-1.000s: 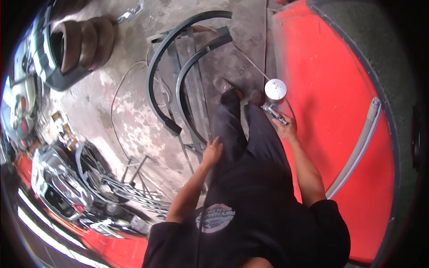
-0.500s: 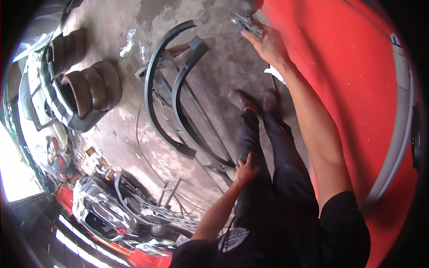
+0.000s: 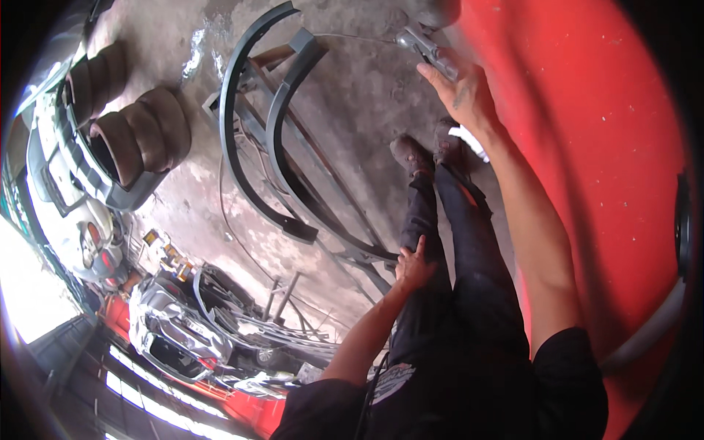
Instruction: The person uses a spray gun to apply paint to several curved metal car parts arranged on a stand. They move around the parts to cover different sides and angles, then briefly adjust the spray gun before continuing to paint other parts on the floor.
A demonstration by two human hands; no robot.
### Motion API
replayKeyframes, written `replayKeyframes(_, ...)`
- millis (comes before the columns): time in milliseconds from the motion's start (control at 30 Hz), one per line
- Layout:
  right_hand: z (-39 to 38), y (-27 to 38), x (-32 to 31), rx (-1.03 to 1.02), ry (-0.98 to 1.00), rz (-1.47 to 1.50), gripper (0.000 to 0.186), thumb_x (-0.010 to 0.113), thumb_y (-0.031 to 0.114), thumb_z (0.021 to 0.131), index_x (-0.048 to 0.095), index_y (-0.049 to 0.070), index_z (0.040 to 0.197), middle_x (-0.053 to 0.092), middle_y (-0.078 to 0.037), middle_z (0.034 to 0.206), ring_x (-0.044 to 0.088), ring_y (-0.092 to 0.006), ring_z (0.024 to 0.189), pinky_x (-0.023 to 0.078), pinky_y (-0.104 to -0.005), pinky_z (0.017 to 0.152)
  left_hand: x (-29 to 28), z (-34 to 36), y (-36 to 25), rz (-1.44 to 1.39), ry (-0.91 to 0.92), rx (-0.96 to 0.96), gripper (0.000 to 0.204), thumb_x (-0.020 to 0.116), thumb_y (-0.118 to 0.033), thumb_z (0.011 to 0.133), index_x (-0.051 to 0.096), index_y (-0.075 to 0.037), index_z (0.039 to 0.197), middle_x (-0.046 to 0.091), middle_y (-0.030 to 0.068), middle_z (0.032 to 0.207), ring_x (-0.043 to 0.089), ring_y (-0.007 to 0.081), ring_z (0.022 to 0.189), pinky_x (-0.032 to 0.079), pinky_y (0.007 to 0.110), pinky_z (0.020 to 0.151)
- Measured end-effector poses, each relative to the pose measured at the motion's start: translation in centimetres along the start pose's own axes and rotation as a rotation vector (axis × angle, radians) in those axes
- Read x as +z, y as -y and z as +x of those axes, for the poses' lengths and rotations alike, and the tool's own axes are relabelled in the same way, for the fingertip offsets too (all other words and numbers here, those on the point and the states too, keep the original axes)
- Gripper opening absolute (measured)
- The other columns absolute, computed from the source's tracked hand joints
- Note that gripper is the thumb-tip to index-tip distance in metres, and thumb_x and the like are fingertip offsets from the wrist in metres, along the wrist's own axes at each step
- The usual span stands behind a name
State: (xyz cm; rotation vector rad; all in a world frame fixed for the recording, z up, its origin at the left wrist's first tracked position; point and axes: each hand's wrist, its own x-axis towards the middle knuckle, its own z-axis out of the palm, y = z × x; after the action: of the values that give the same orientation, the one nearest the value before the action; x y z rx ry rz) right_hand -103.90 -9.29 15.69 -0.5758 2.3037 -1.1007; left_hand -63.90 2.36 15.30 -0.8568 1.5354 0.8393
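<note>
My right hand (image 3: 466, 92) is closed around a metallic spray gun (image 3: 433, 55), held out in front of me at the top of the view. A dark round cup (image 3: 434, 11) appears beside the gun; how they join is hard to make out. Near my thigh, my left hand (image 3: 415, 268) is empty, index finger stretched out. It is close to the lower end of a black curved wheel-arch trim (image 3: 277, 139); whether it touches is unclear. A second, similar trim (image 3: 229, 125) lies to its left, both resting on a metal frame stand (image 3: 323, 154).
A glossy red panel (image 3: 587, 147) runs along my right. Stacked tyres (image 3: 139, 132) and a car bumper (image 3: 132, 194) stand at left. Car parts (image 3: 169, 330) crowd the lower left. A thin cable crosses the concrete floor (image 3: 352, 95). Something white (image 3: 469, 141) shows behind my right wrist.
The trims and stand have shifted up and left in view. My right hand with the spray gun appears slightly farther right and lower. My left hand stays by my thigh.
</note>
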Motion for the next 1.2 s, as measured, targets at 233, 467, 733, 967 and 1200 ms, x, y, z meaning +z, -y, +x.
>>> replayKeyframes(233, -6.4, 0.1, 3.4, -0.041, 0.409, 0.162, 0.038, 0.078, 0.031, 0.091, 0.073, 0.005, 0.117, 0.074, -0.018, 0.089, 0.072, -0.0272, 0.081, 0.054, -0.0375, 0.073, 1.1, -0.1, -0.5, -0.050, -0.021, 0.004, 0.096, 0.075, -0.044, 0.088, 0.019, -0.031, 0.166, 0.043, 0.0349, 0.140, 0.058, 0.0524, 0.121, 0.054, 0.057, 0.096)
replayKeyframes(467, -7.3, -1.9, 5.1, -0.045, 0.296, 0.239, 0.036, 0.079, 0.033, 0.091, 0.074, 0.006, 0.114, 0.071, -0.017, 0.085, 0.068, -0.0293, 0.071, 0.052, -0.0385, 0.070, 2.4, -1.0, -1.1, -0.137, -0.058, -0.012, 0.093, 0.074, -0.042, 0.090, 0.022, -0.028, 0.165, 0.044, 0.0370, 0.142, 0.057, 0.0562, 0.121, 0.052, 0.059, 0.098)
replayKeyframes(733, -6.3, -0.3, 5.0, 0.033, -0.055, 0.238, 0.027, 0.075, 0.031, 0.096, 0.071, 0.005, 0.104, 0.067, -0.010, 0.073, 0.062, -0.0248, 0.064, 0.050, -0.0374, 0.065, 6.4, -2.2, 0.7, -0.253, 0.010, -0.009, 0.108, 0.076, -0.055, 0.084, 0.011, -0.033, 0.167, 0.040, 0.0353, 0.148, 0.055, 0.0564, 0.126, 0.053, 0.059, 0.098)
replayKeyframes(967, -12.1, 0.2, 8.4, -0.222, 0.390, 0.226, 0.029, 0.077, 0.026, 0.092, 0.072, 0.003, 0.110, 0.068, -0.014, 0.080, 0.065, -0.0256, 0.071, 0.050, -0.0376, 0.068, 9.4, -1.0, -0.5, -0.218, 0.126, -0.022, 0.117, 0.079, -0.054, 0.079, 0.005, -0.032, 0.168, 0.049, 0.0319, 0.141, 0.062, 0.0528, 0.119, 0.055, 0.057, 0.097)
replayKeyframes(1200, -11.6, -0.2, 9.3, -0.162, 0.506, 0.204, 0.033, 0.080, 0.031, 0.089, 0.074, 0.005, 0.107, 0.072, -0.020, 0.084, 0.068, -0.0350, 0.070, 0.051, -0.0412, 0.065, 11.4, 0.8, -0.1, -0.239, 0.146, -0.071, 0.114, 0.078, -0.051, 0.081, 0.007, -0.033, 0.168, 0.052, 0.0306, 0.137, 0.063, 0.0498, 0.118, 0.055, 0.055, 0.096)
